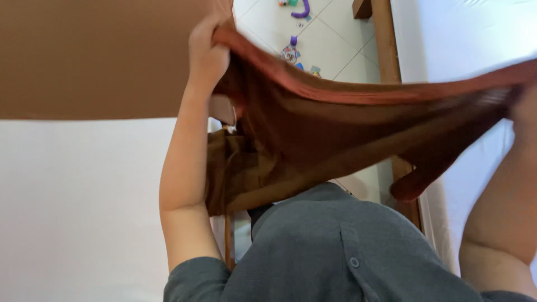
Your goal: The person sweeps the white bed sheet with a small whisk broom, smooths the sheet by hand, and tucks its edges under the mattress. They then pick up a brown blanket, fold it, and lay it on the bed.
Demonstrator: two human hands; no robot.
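Here, the left hand (pixel 206 53) is clenching one end of the rust-brown cloth (pixel 335 128), raised just left of its bulk. The cloth is stretching taut rightward, sagging above the grey shirt (pixel 335 251). Toys (pixel 293 47) are lying on the tiled floor (pixel 330 39) beyond the cloth. The right hand (pixel 524 109) is gripping the cloth's far end; finger closure: cannot tell.

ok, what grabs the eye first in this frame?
The rust-brown cloth stretched wide across the middle, pulled taut between both raised hands: left hand in a tight grip on its upper-left edge, right hand at the right end, blurred. Bright toys litter the tiled floor at the top.
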